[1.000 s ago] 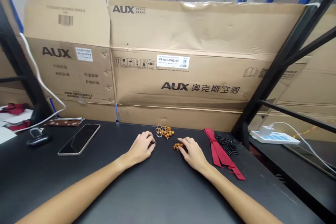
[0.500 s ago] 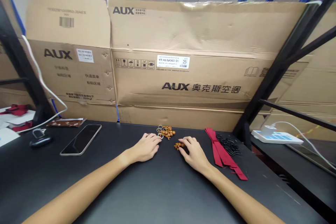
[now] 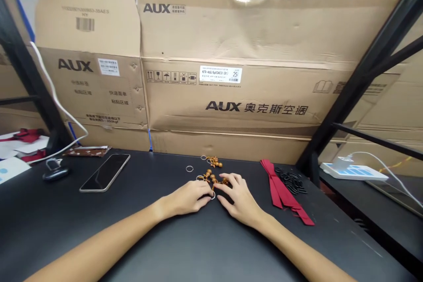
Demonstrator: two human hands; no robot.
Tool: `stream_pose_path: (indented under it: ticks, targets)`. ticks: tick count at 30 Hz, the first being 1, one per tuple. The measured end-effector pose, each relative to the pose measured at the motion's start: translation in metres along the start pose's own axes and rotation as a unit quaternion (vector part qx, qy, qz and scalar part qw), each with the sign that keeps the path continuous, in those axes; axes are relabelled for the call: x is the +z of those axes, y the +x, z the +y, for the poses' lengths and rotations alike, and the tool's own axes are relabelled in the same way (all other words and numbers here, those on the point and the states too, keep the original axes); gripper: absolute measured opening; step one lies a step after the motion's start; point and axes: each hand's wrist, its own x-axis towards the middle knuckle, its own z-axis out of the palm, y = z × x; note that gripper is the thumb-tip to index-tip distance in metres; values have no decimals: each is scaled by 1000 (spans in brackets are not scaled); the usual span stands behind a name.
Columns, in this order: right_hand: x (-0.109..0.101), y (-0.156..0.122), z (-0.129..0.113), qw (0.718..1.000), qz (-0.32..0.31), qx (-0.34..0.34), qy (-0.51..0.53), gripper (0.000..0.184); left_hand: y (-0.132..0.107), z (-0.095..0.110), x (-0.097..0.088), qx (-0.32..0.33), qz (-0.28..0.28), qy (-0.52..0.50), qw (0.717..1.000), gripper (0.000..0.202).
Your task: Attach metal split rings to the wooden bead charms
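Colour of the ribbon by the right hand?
The ribbon is plain deep red, best seen in the head view.

Red ribbon, seemingly amber-brown beads, black tabletop

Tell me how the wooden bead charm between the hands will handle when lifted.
The wooden bead charm will likely dangle floppily, since its beads lie in a loose, bent line. It probably feels light for its size, being wood. Rounded beads may roll if pushed.
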Motion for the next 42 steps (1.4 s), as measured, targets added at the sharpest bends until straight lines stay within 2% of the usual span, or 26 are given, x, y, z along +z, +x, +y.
stream_pose_path:
  ticks: [3, 8, 13, 19, 33, 42]
  targets:
    - [2, 1, -1, 1000, -13, 8, 6, 22, 0, 0, 1, 5, -1, -35, 999, 16]
    - [1, 2, 0, 999, -27, -3, 20, 24, -1, 5, 1, 4, 2, -64, 998, 11]
    - [-2, 2, -2, 998, -38, -6, 47, 11, -1, 9, 1, 7, -3, -60, 998, 7]
    - [-4, -2, -6, 990, -42, 2, 131, 16, -1, 8, 2, -12, 30, -40, 999, 11]
    - [0, -2, 1, 976, -32, 67, 205, 19, 1, 3, 1, -19, -5, -50, 999, 10]
    - [-4, -4, -12, 981, -43, 15, 191, 11, 2, 2, 3, -24, 12, -58, 998, 11]
